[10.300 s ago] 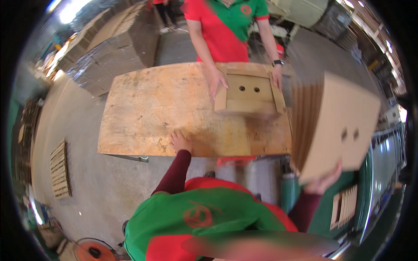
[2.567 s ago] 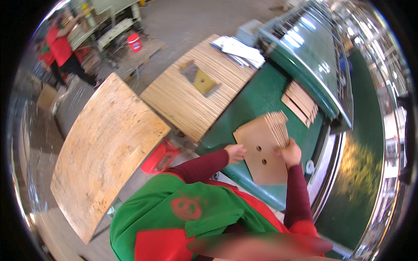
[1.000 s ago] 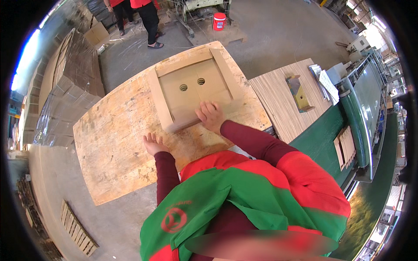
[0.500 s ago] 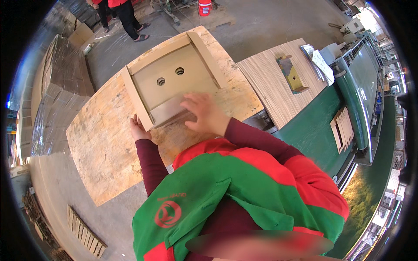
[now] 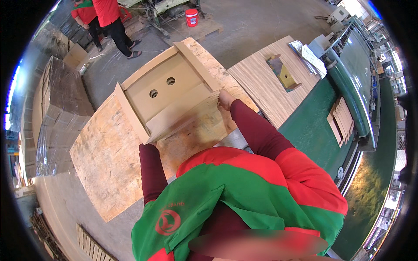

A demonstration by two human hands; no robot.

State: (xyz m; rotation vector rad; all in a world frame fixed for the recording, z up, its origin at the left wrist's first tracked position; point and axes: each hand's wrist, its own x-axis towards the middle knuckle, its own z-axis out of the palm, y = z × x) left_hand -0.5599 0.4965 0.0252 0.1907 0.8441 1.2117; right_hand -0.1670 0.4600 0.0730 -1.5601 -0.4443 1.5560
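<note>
A stack of tan cardboard pieces (image 5: 174,100) lies on the worn wooden board in front of me. Its top piece has raised flaps around its sides and two round holes through the middle. Several layers show along the near edge, which looks raised off the board. My right hand (image 5: 226,99) grips the stack at its near right corner, the fingers partly hidden by the cardboard. At the near left corner my left forearm (image 5: 152,169) reaches under the stack's edge, and the hand there is almost wholly hidden.
The wooden board (image 5: 104,174) bears the stack. To its right are a striped wood-grain panel (image 5: 257,82) with a yellow-green metal piece (image 5: 283,74), papers (image 5: 311,56) and a green conveyor belt (image 5: 305,126). Wrapped cardboard (image 5: 65,104) stands left. Two people (image 5: 109,21) stand beyond, near a red bucket (image 5: 191,18).
My right hand has moved from the near flap to the stack's right corner. My left hand has slid under the left corner, and more layers now show at the near edge.
</note>
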